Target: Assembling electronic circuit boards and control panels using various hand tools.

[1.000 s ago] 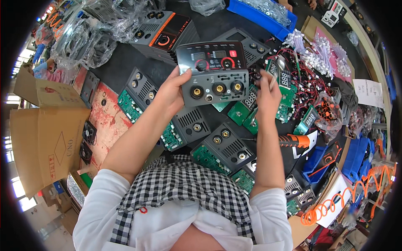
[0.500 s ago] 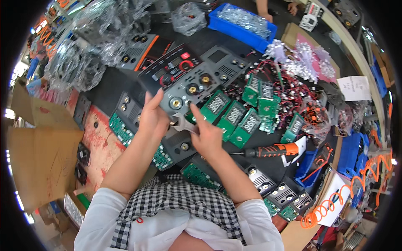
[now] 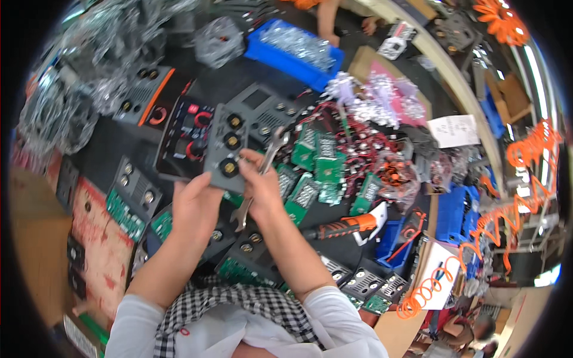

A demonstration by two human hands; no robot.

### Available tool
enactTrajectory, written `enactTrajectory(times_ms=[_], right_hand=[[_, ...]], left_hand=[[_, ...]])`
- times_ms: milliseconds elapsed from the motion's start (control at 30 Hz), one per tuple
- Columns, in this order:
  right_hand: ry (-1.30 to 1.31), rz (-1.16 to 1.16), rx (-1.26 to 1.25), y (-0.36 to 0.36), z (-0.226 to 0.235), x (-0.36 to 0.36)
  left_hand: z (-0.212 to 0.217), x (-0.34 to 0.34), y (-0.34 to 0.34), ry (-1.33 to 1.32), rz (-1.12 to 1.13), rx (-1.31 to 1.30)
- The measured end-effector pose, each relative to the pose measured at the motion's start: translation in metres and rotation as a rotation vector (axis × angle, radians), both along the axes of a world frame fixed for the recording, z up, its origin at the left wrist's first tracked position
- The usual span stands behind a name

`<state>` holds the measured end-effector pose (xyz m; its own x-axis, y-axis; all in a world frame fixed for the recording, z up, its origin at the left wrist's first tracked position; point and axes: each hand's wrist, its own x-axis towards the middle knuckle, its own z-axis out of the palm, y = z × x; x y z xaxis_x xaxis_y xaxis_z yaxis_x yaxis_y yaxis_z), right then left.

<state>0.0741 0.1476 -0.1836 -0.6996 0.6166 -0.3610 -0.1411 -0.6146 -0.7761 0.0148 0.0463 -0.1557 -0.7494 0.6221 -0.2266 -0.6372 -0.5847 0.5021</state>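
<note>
A grey panel (image 3: 219, 156) with three round brass-centred sockets in a row is held up between both hands. My left hand (image 3: 198, 206) grips its lower edge, the thumb along the near corner. A double-ended metal wrench (image 3: 270, 154) lies across my right hand (image 3: 262, 188), one end above the fingers and the other below the palm. The right fingertips touch the panel beside its lowest socket. Just left of the panel, a black front panel (image 3: 184, 134) with red-ringed dials lies on the dark table. Another grey panel (image 3: 259, 98) with a rectangular window lies behind.
Green circuit boards (image 3: 329, 173) and red-black wires (image 3: 373, 143) lie to the right. An orange-black power screwdriver (image 3: 346, 227) is near my right forearm. A blue bin (image 3: 256, 51) of small clear bags, plastic-wrapped parts (image 3: 59, 113) and another person's arm (image 3: 327, 21) are farther back.
My view has shifted, so the table appears farther left. The held panel has turned to stand more upright. The wrench has come away from the panel's socket and swung round in my right hand.
</note>
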Motion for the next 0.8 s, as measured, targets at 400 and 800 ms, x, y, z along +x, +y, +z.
enactTrajectory(times_ms=[400,800], right_hand=[[0.089,0.381,0.168,0.025,0.001,0.010],[-0.302,0.129,1.386,0.032,-0.008,0.041]], left_hand=[[-0.003,-0.026,-0.019,-0.037,-0.034,-0.038],[-0.007,-0.042,-0.025,-0.183,-0.168,-0.030]])
